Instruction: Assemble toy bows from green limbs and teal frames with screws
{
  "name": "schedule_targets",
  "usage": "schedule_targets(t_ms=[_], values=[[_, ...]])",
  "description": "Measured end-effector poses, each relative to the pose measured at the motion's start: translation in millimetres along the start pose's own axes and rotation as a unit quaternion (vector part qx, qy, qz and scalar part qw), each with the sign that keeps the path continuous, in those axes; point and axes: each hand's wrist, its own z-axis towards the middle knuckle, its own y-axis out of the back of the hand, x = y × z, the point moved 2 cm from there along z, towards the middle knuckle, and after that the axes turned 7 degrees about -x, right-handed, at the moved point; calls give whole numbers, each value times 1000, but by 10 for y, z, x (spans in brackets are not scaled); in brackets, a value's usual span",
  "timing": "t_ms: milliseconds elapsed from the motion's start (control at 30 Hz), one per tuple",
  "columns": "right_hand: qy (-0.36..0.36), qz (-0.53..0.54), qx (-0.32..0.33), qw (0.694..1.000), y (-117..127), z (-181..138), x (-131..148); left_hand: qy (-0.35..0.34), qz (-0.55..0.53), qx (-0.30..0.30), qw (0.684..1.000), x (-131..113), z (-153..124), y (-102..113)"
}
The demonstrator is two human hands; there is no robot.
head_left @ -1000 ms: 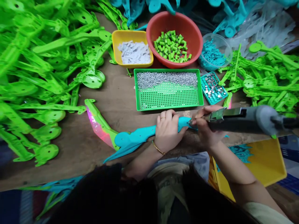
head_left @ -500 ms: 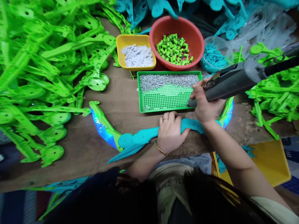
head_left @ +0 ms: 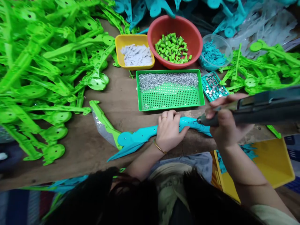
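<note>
A toy bow [head_left: 138,138] with a blue middle and green limbs lies across the table in front of me. My left hand [head_left: 167,129] is wrapped over its middle, pressing it to the table. In my right hand [head_left: 226,125] is a dark grey electric screwdriver [head_left: 260,107], held nearly level. Its tip meets the blue section just right of my left hand; whether a screw sits under it is too small to make out. My right hand and the tool hide the bow's right end. The clear cover on the left limb [head_left: 103,129] is unlit.
Behind the bow stands a green tray [head_left: 171,107] of small screws, with a teal tray [head_left: 214,86] of round metal pieces beside it. Farther back are a yellow tub [head_left: 134,65], a red bowl [head_left: 154,34] and a clear tub [head_left: 228,56]. Green parts [head_left: 35,78] heap up at left.
My right hand has brought the screwdriver from the green tray down and right onto the bow. The bow's blue light has gone out. My left hand stays in place.
</note>
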Motion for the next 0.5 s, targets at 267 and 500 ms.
schedule_targets(t_ms=[267,500], values=[[-29,-24,21,999,185,-253,-194,9,0,7,1000,-16,2,11],[-44,-62,26,997,206,-252,-251,12,5,11,1000,-20,-2,13]])
